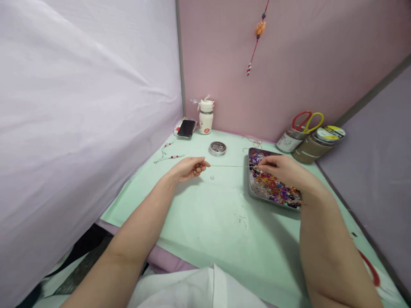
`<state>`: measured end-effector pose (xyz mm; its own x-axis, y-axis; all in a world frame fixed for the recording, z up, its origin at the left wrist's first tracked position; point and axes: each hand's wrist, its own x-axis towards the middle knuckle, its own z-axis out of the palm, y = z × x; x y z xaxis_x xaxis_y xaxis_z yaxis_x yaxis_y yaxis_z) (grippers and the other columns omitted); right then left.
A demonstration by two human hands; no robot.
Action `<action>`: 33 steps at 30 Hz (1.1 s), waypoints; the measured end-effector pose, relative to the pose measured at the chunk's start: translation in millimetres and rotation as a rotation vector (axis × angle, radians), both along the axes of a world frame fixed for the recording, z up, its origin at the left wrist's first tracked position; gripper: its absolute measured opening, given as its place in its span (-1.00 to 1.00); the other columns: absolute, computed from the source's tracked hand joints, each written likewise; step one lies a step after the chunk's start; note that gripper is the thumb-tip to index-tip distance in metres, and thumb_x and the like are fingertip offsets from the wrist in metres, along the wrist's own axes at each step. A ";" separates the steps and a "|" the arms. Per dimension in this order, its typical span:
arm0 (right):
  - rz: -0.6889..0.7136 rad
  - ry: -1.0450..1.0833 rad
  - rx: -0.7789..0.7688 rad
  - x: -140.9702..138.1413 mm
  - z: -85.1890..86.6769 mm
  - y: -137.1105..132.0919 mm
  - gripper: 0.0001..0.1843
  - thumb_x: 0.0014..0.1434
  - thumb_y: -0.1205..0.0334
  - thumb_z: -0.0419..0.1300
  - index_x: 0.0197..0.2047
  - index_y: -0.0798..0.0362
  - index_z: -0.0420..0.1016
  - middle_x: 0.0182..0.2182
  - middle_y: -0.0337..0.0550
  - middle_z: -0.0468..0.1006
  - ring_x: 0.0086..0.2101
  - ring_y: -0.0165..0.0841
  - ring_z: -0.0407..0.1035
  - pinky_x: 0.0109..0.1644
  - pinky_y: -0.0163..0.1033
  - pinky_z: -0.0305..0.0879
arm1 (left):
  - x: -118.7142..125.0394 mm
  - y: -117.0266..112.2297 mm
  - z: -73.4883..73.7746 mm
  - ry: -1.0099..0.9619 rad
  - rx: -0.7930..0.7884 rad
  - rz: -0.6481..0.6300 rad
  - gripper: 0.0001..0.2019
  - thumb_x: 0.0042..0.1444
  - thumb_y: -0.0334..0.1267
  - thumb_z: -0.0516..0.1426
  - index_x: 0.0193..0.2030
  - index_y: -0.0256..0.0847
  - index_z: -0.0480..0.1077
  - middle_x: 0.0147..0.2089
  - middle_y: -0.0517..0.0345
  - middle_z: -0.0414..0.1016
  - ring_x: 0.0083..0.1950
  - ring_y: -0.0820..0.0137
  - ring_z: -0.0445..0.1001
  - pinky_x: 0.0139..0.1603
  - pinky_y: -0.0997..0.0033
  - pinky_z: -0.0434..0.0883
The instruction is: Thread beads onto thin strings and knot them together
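A thin pale cord [229,166] runs straight and level between my two hands above the green tabletop. My left hand [192,168] pinches its left end, and a small red bead [203,165] shows at the fingertips. Over the bead tray, my right hand [276,169] has its fingers closed on the other end of the cord. The metal tray [272,201] holds a mix of purple, red, amber, black and clear beads. A small clear piece [212,177] lies on the table just below the cord.
Two beaded strands [170,158] lie at the left. A round dish [217,148] of small metallic bits sits mid-table. Behind stand a phone [186,128], a white bottle [206,117], a jar with scissors [289,140] and a brown container [311,148]. A beaded cord [260,29] hangs above.
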<state>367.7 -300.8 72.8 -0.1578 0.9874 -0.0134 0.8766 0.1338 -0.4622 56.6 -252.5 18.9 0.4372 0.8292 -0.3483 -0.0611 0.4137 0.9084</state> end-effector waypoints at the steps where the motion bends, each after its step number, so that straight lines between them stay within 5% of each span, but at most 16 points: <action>1: -0.015 0.000 -0.001 0.3 0.6 -0.6 -0.74 0.10 0.03 0.10 -0.39 0.02 0.49 -0.53 -0.22 0.49 -0.53 -0.40 0.28 -0.47 -0.32 0.14 | 0.0 -0.5 0.9 0.002 -0.001 0.004 -0.72 0.09 -0.13 0.16 -0.33 -0.38 0.51 -0.47 0.16 0.33 -0.50 0.64 0.20 -0.45 0.57 0.18; 6: -0.090 0.030 -0.033 0.3 5.3 -4.2 -0.74 0.09 0.02 0.10 -0.40 0.02 0.47 -0.63 -0.30 0.37 -0.64 -0.47 0.11 -0.54 -0.33 0.06 | 0.5 -1.8 4.0 0.005 -0.002 0.021 -0.70 0.11 -0.13 0.15 -0.33 -0.38 0.51 -0.48 0.15 0.33 -0.50 0.63 0.20 -0.46 0.57 0.19; 16: -0.150 0.081 -0.011 4.7 7.3 -5.1 -0.74 0.04 0.00 0.14 -0.39 0.02 0.49 -0.55 -0.24 0.46 -0.58 -0.43 0.23 -0.54 -0.33 0.12 | 1.1 -3.3 6.7 0.028 0.003 0.035 -0.71 0.13 -0.15 0.13 -0.34 -0.39 0.50 -0.48 0.15 0.32 -0.51 0.63 0.19 -0.44 0.56 0.20; 33: -0.271 0.065 0.024 7.2 10.4 -4.3 -0.68 0.00 -0.10 0.17 -0.43 0.00 0.45 -0.67 -0.32 0.34 -0.65 -0.43 0.15 -0.55 -0.30 0.04 | -0.6 -1.4 3.4 0.029 0.018 0.019 -0.69 0.09 -0.10 0.16 -0.34 -0.38 0.49 -0.46 0.15 0.33 -0.50 0.63 0.19 -0.44 0.56 0.19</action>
